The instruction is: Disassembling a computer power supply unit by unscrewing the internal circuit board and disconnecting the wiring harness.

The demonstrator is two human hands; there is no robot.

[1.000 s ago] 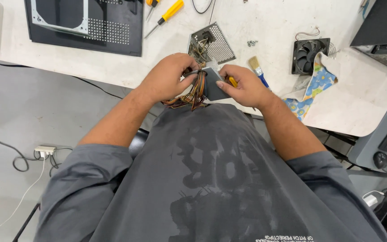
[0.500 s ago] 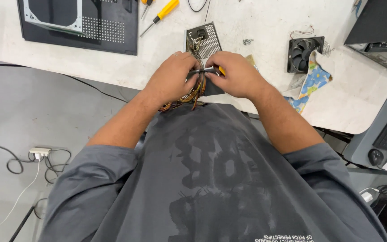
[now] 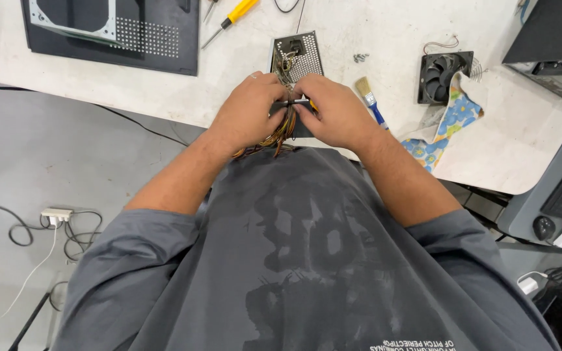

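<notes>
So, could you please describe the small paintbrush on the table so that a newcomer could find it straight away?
Start at the white worktable and find the person's right hand, closed on a bundle of orange and yellow wires. Just beside that hand, towards the square black cooling fan, lies the small paintbrush. Its pale bristles and blue handle set it apart from the yellow-handled screwdriver farther back.

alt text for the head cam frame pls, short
Seen from above, a person's left hand and right hand meet over a bundle of coloured wires from a perforated metal box on a white table. A paintbrush, small fan and yellow screwdriver lie nearby.
</notes>
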